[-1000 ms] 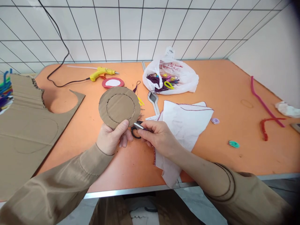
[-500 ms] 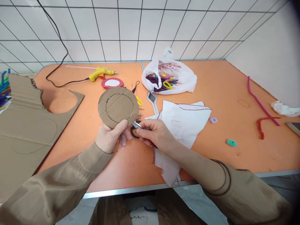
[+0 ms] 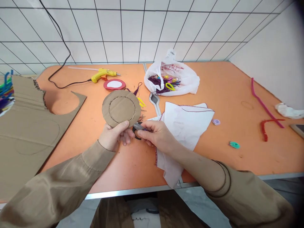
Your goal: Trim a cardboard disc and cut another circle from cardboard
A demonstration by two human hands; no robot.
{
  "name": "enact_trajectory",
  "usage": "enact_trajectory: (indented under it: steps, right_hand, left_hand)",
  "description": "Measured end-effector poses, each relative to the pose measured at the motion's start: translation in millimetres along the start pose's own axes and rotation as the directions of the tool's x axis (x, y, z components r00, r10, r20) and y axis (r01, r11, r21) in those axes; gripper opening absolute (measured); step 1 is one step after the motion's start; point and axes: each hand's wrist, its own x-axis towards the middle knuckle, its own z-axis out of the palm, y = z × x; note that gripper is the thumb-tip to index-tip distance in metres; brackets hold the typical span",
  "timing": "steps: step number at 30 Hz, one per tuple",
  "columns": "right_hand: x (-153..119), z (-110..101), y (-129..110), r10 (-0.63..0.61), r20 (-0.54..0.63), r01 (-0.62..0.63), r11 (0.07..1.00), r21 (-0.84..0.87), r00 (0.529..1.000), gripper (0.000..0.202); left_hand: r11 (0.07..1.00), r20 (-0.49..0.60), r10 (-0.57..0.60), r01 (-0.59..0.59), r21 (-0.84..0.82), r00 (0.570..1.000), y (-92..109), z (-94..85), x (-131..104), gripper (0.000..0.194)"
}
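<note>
A round cardboard disc [image 3: 121, 107] with a rough circle scored inside its rim is pinched in my left hand [image 3: 114, 136], thumb on its lower face. My right hand [image 3: 156, 134] grips a craft knife [image 3: 139, 126]; its grey blade shows at the fingertips and the handle is hidden in the hand. The blade tip is close beside the disc's lower right edge; whether they touch I cannot tell. A black loop [image 3: 136, 135], perhaps a scissor handle, shows behind the fingers.
White cloth [image 3: 187, 123] lies by my right wrist. At the back are a yellow glue gun [image 3: 102, 74], a red ring with a white centre [image 3: 114, 84] and a plastic bag [image 3: 187, 79] of trimmings. Cut cardboard [image 3: 30, 133] covers the left; pipe cleaners [image 3: 263, 103] lie right.
The disc and my left hand have shifted slightly right and down. My right hand stays almost in place, with more of the blade showing.
</note>
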Motion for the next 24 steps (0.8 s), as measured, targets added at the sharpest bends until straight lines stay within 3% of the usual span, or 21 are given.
enact_trajectory:
  steps: [6, 11, 15, 20, 24]
  right_hand:
    - [-1.5, 2.2, 1.6, 0.037, -0.001, -0.037, 0.999, 0.005, 0.999, 0.017]
    - [-7.0, 5.5, -1.0, -0.045, -0.042, 0.040, 0.995, -0.096, 0.998, 0.021]
    - [-10.5, 8.2, -3.7, -0.063, -0.055, 0.057, 0.993, -0.107, 0.997, 0.021]
    - [-11.1, 11.4, -5.4, -0.062, -0.076, 0.055, 0.995, -0.088, 0.995, 0.020]
    - [-9.8, 13.6, -3.3, -0.056, -0.082, 0.053, 0.998, -0.038, 0.995, 0.017]
  left_hand:
    - [0.997, 0.000, 0.032, -0.032, -0.072, 0.999, -2.9, -2.4, 4.7, 0.023]
    - [0.993, 0.020, 0.067, -0.065, -0.095, 0.998, -4.0, -2.7, 4.6, 0.026]
    - [0.992, 0.009, 0.121, -0.121, -0.034, 0.993, -5.4, -2.6, 6.2, 0.035]
    - [0.972, -0.053, 0.233, -0.230, 0.055, 0.971, -8.0, -1.9, 6.3, 0.029]
    - [0.970, -0.069, 0.241, -0.238, 0.048, 0.968, -11.5, -2.6, 6.6, 0.030]
